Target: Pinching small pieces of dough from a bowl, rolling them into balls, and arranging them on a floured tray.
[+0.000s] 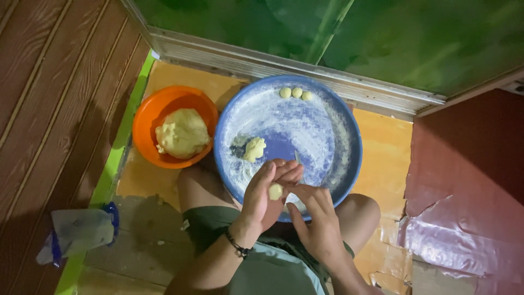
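Note:
My left hand (264,192) and my right hand (315,216) meet over the near rim of a wide blue floured tray (327,117). Between their fingers sits a small pale dough ball (275,191), touched by both hands. On the tray lies a ragged lump of dough (254,148) left of centre. Three small rolled dough balls (296,93) sit in a row at the tray's far edge. A thin knife-like blade (297,158) pokes up just behind my fingers.
An orange bowl (146,117) holding a big mass of dough (182,133) stands left of the tray. A crumpled plastic bag (77,232) lies on the floor at the left. My knees frame the tray; a green wall runs behind.

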